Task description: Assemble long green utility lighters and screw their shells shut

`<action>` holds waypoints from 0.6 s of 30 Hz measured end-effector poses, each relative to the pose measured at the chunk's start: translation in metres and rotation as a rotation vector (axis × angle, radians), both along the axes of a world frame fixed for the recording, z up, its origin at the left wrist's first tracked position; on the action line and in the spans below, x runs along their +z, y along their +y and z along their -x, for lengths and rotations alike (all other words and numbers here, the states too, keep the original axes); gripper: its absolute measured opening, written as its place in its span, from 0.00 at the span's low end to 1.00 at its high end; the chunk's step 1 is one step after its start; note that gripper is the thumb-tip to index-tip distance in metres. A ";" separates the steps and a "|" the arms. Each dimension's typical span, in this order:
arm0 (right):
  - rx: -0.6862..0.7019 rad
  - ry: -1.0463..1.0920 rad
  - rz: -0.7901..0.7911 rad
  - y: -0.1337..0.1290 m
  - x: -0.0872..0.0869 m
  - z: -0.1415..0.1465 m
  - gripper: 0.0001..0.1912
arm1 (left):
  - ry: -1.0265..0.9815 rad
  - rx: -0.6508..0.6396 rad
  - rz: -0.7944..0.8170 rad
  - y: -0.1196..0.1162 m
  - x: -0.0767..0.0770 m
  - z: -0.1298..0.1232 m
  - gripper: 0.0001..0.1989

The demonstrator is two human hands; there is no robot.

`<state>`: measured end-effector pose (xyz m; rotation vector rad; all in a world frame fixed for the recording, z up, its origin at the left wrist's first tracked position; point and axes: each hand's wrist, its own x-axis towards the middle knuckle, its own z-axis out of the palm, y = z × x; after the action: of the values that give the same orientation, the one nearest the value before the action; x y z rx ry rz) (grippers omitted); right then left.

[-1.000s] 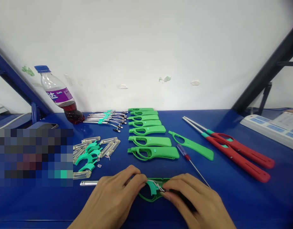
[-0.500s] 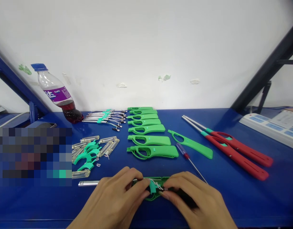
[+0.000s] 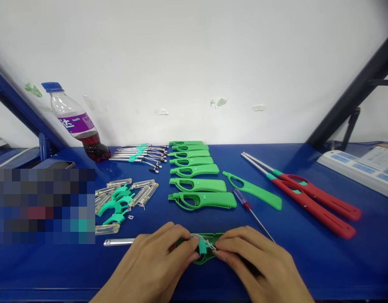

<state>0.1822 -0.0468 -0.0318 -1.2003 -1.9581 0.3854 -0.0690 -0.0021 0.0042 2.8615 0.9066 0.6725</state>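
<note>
At the table's front edge, a green lighter shell half (image 3: 207,259) lies between my hands, mostly hidden by fingers. Inside it sits a teal trigger (image 3: 202,246), with thin white wires (image 3: 209,243) looping over it. My left hand (image 3: 159,256) is closed, thumb and forefinger pinching at the trigger's left side. From under that hand a silver metal tube (image 3: 118,242) sticks out to the left. My right hand (image 3: 257,256) is closed too, its fingertips pinching a small dark part at the wire ends, largely covered by the fingers.
Behind lie several green lighter shells (image 3: 209,200), with tube assemblies (image 3: 131,155), teal triggers (image 3: 115,206) and clear fuel tanks (image 3: 145,194) to their left. Rightward are a screwdriver (image 3: 244,201), red lighters (image 3: 317,208) and a power strip (image 3: 342,162). A soda bottle (image 3: 75,124) leans at back left.
Both hands stay nearly in place over the shell. The right fingertips have shifted slightly, and the dark part between them shows less than before.
</note>
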 end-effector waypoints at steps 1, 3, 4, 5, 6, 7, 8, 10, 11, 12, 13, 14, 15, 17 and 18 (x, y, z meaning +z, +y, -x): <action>0.002 -0.004 0.000 0.000 0.000 0.000 0.09 | 0.006 0.002 0.009 0.000 0.000 -0.001 0.14; 0.001 -0.013 -0.004 0.000 0.000 0.001 0.08 | 0.009 0.003 0.021 0.000 0.000 -0.001 0.13; -0.002 -0.017 -0.006 0.000 0.000 0.001 0.08 | 0.014 0.005 0.032 0.000 0.000 -0.002 0.12; -0.005 -0.021 -0.005 0.000 0.000 0.001 0.07 | 0.017 0.003 0.042 0.000 0.000 -0.001 0.12; -0.007 -0.025 -0.003 -0.001 0.000 0.002 0.07 | 0.019 0.002 0.049 0.000 -0.001 -0.001 0.13; -0.008 -0.030 0.001 -0.001 0.000 0.002 0.08 | 0.021 -0.001 0.051 0.000 -0.002 0.000 0.15; -0.009 -0.033 0.005 -0.001 0.000 0.002 0.08 | 0.031 0.004 0.056 0.000 -0.004 0.001 0.17; -0.002 -0.037 0.011 -0.001 0.000 0.002 0.07 | 0.047 0.006 0.048 0.000 -0.007 0.003 0.20; -0.001 -0.037 0.016 -0.001 0.000 0.002 0.07 | 0.054 0.005 0.040 0.000 -0.009 0.004 0.21; 0.001 -0.037 0.017 -0.001 0.000 0.002 0.07 | 0.061 0.005 0.032 0.000 -0.010 0.004 0.21; 0.003 -0.037 0.018 -0.001 0.000 0.002 0.07 | 0.064 0.003 0.027 -0.001 -0.011 0.004 0.22; 0.004 -0.039 0.017 -0.001 0.000 0.002 0.08 | 0.060 0.004 0.018 -0.001 -0.011 0.003 0.22; 0.007 -0.042 0.015 -0.001 0.000 0.001 0.08 | 0.054 0.006 0.009 -0.001 -0.011 0.003 0.22; 0.014 -0.044 0.015 -0.001 0.000 0.001 0.09 | 0.040 0.013 -0.011 -0.002 -0.010 0.001 0.21; 0.018 -0.040 0.012 -0.001 0.000 0.001 0.09 | 0.035 0.013 -0.022 -0.002 -0.010 0.001 0.20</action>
<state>0.1814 -0.0479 -0.0315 -1.2068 -2.0049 0.3857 -0.0701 -0.0039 -0.0055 2.8981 0.9291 0.6390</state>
